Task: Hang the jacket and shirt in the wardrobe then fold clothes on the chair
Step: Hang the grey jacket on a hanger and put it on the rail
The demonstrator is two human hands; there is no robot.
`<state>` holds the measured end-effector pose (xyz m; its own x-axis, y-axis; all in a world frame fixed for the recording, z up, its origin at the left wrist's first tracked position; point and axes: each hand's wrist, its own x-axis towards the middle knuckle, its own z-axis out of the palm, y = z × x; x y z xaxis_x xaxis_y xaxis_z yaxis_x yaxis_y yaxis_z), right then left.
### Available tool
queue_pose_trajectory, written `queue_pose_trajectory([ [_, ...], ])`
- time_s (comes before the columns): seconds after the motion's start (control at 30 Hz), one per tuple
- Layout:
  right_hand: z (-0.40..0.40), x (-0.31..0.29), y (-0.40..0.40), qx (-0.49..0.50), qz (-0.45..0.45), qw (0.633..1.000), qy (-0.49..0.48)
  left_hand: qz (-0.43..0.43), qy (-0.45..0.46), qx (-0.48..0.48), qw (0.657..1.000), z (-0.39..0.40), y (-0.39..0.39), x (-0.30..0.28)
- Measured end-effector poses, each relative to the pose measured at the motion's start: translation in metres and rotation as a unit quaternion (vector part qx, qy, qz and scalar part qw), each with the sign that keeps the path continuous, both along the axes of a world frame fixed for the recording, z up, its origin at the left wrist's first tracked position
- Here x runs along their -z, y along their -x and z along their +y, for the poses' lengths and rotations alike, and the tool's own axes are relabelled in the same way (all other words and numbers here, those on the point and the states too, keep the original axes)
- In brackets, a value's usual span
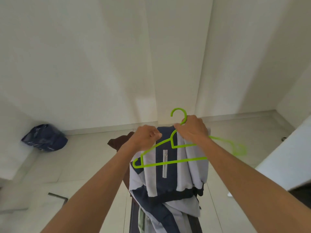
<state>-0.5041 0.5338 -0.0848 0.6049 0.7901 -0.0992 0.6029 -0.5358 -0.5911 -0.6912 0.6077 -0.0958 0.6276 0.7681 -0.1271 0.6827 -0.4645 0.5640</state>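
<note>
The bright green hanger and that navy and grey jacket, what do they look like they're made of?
The bright green hanger looks like moulded plastic: uniform colour, smooth thin bars, slight sheen. The navy and grey jacket seems a soft matte woven or knit fabric, probably synthetic, since it drapes in loose folds; its zip pocket has a paler trim. The exact fibre can't be told.

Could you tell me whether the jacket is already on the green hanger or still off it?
Still off it. The green hanger lies in front of the jacket, its whole frame visible outside the fabric, while both hands grip the jacket's top.
</note>
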Motion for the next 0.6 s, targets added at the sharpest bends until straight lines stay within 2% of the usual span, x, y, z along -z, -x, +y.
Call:
queue_pose_trajectory([
  [0.1, 0.047, 0.022, -0.023, -0.027, -0.002, 0.999, 0.042, 0.029, -0.022, -0.081, 0.996, 0.058, -0.025, 0.019],
  [0.17, 0.077, 0.039, -0.035, -0.028, -0.003, 0.997, 0.068, 0.079, -0.008, -0.12, 0.99, 0.094, -0.041, 0.039],
  [0.33, 0.119, 0.072, -0.052, -0.032, 0.009, 0.989, 0.141, 0.233, 0.034, -0.126, 0.964, 0.142, -0.069, 0.079],
  [0.47, 0.133, 0.085, -0.054, -0.036, 0.008, 0.983, 0.18, 0.256, 0.066, -0.133, 0.955, 0.155, -0.088, 0.082],
  [0.6, 0.138, 0.09, -0.056, -0.026, 0.018, 0.985, 0.17, 0.272, 0.087, -0.146, 0.947, 0.156, -0.094, 0.08],
])
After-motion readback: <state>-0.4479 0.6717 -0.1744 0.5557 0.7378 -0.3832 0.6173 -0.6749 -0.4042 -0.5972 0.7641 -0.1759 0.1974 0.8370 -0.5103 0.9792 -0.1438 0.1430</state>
